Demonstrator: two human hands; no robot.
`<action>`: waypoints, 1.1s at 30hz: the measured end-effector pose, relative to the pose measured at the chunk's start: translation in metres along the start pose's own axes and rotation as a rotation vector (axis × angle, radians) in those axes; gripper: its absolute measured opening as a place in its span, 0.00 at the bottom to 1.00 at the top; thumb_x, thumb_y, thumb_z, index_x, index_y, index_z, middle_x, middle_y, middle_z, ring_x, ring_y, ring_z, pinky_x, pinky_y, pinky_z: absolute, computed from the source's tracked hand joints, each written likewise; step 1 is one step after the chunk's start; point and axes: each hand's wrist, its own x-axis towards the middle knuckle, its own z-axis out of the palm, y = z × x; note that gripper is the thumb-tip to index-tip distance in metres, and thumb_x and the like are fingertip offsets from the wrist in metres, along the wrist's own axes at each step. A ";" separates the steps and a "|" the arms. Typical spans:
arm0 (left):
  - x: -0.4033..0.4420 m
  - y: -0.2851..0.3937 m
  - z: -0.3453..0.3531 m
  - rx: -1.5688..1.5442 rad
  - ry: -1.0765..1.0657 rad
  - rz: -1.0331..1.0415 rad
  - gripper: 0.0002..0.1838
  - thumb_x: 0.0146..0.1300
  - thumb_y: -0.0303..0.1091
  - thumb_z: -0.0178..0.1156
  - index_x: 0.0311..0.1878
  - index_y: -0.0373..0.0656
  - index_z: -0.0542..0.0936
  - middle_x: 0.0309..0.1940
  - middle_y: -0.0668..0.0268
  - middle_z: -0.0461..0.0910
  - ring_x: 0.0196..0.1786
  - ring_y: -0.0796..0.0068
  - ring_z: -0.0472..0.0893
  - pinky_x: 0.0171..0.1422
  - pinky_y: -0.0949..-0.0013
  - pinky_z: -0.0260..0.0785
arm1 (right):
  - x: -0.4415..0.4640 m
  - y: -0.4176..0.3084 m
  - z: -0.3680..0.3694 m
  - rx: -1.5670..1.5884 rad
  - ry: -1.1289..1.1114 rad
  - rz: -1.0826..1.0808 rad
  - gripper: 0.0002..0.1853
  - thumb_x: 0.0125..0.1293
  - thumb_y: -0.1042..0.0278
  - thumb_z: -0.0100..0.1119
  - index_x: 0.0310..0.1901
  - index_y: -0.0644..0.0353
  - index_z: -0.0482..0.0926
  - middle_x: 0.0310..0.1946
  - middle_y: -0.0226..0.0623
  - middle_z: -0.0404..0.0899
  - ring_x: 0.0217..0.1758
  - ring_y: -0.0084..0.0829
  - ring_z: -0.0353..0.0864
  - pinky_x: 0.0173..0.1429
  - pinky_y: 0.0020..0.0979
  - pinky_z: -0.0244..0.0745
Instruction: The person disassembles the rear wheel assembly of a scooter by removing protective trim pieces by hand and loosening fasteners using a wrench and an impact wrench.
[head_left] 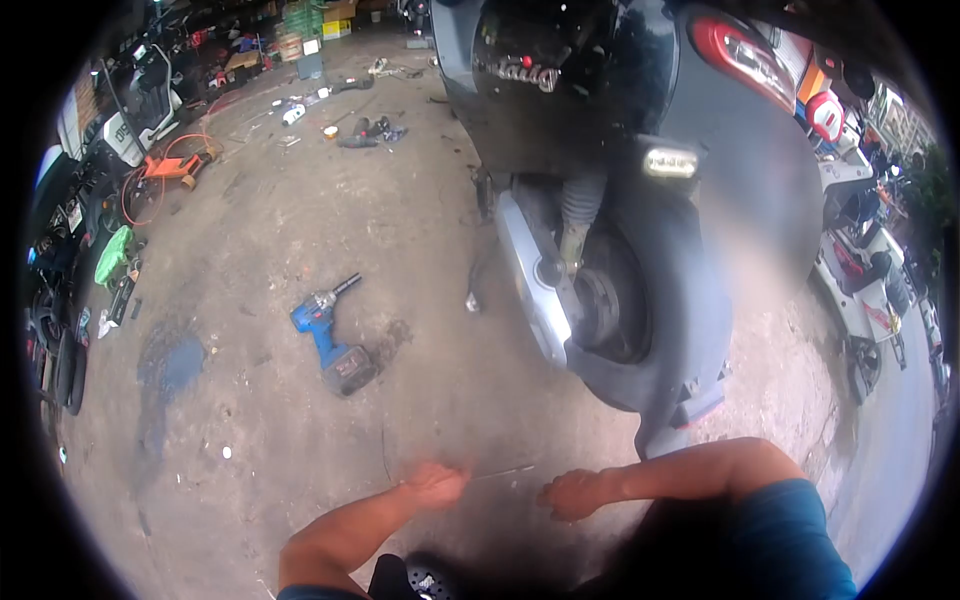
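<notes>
Low in the head view, my left hand [437, 485] is blurred, its fingers closed round one end of a thin rod [505, 471]. The rod points right, toward my right hand [570, 496], with a small gap between its tip and that hand. The fingers of my right hand are curled, and what they hold, if anything, is hidden. Beyond both hands stands a grey scooter with its rear wheel [615, 305] and silver swingarm [535, 275] showing. A blue cordless impact wrench [325, 335] lies on the concrete floor ahead of my left hand.
Scattered tools [370, 132] lie farther back on the floor. An orange stand [172, 167] with a hose and a green cloth [113, 255] are at the left, by parked scooters. More scooters [875, 285] stand at the right.
</notes>
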 end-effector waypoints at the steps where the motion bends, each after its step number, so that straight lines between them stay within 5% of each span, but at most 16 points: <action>1: -0.005 0.005 -0.015 0.010 -0.142 -0.038 0.15 0.55 0.31 0.55 0.44 0.36 0.82 0.41 0.48 0.84 0.47 0.50 0.84 0.48 0.49 0.75 | 0.000 0.002 0.004 0.042 0.082 -0.004 0.17 0.64 0.60 0.53 0.47 0.64 0.79 0.47 0.51 0.81 0.50 0.52 0.82 0.53 0.49 0.78; 7: -0.012 -0.007 -0.002 0.041 -0.276 -0.033 0.12 0.56 0.32 0.56 0.40 0.40 0.84 0.40 0.50 0.84 0.47 0.50 0.84 0.49 0.50 0.75 | -0.007 -0.010 -0.024 0.056 -0.062 0.024 0.24 0.66 0.57 0.56 0.61 0.59 0.71 0.49 0.49 0.78 0.55 0.52 0.78 0.57 0.50 0.73; 13: -0.008 0.001 0.005 -0.138 -0.029 -0.037 0.12 0.56 0.34 0.53 0.39 0.43 0.82 0.37 0.52 0.84 0.44 0.48 0.83 0.45 0.48 0.74 | -0.005 -0.003 -0.012 0.062 -0.044 -0.001 0.23 0.66 0.57 0.56 0.59 0.59 0.72 0.49 0.50 0.78 0.54 0.52 0.78 0.56 0.50 0.74; 16: -0.008 -0.002 -0.011 -0.289 -0.162 -0.043 0.13 0.60 0.36 0.51 0.42 0.44 0.81 0.37 0.53 0.84 0.44 0.46 0.82 0.46 0.47 0.73 | -0.005 -0.008 -0.019 0.065 -0.038 -0.003 0.23 0.66 0.57 0.56 0.59 0.59 0.72 0.50 0.51 0.78 0.55 0.52 0.78 0.56 0.50 0.74; 19: 0.006 0.000 -0.005 0.067 -0.215 0.065 0.14 0.63 0.38 0.49 0.45 0.43 0.80 0.37 0.52 0.84 0.44 0.45 0.82 0.48 0.45 0.72 | -0.006 -0.008 -0.024 0.057 -0.051 0.006 0.23 0.66 0.57 0.56 0.59 0.59 0.73 0.52 0.51 0.77 0.55 0.52 0.78 0.57 0.50 0.73; 22: -0.003 0.006 0.003 -0.178 0.067 0.031 0.17 0.66 0.37 0.45 0.33 0.39 0.81 0.38 0.48 0.83 0.44 0.44 0.81 0.51 0.46 0.69 | -0.007 -0.009 -0.022 0.064 -0.039 -0.001 0.23 0.66 0.57 0.57 0.59 0.59 0.72 0.52 0.51 0.77 0.56 0.52 0.78 0.57 0.49 0.73; 25: -0.001 0.006 -0.010 -0.221 -0.118 -0.034 0.19 0.67 0.39 0.43 0.33 0.40 0.81 0.38 0.48 0.83 0.45 0.45 0.81 0.54 0.48 0.68 | -0.007 -0.009 -0.019 0.062 -0.050 0.013 0.24 0.66 0.57 0.57 0.59 0.59 0.72 0.51 0.50 0.78 0.56 0.52 0.77 0.58 0.49 0.73; 31: -0.001 0.020 -0.022 -0.491 -0.101 -0.318 0.18 0.64 0.41 0.47 0.33 0.38 0.81 0.38 0.49 0.83 0.47 0.48 0.81 0.55 0.50 0.69 | -0.007 -0.011 -0.021 0.060 -0.045 0.015 0.25 0.66 0.56 0.57 0.60 0.60 0.72 0.52 0.49 0.78 0.57 0.50 0.78 0.59 0.48 0.73; 33: 0.008 -0.002 0.014 -0.245 -0.060 -0.073 0.16 0.61 0.40 0.50 0.32 0.38 0.82 0.38 0.49 0.84 0.46 0.49 0.82 0.53 0.50 0.70 | -0.006 -0.007 -0.016 0.050 -0.023 0.002 0.25 0.66 0.56 0.57 0.61 0.60 0.72 0.53 0.49 0.78 0.57 0.50 0.77 0.59 0.48 0.73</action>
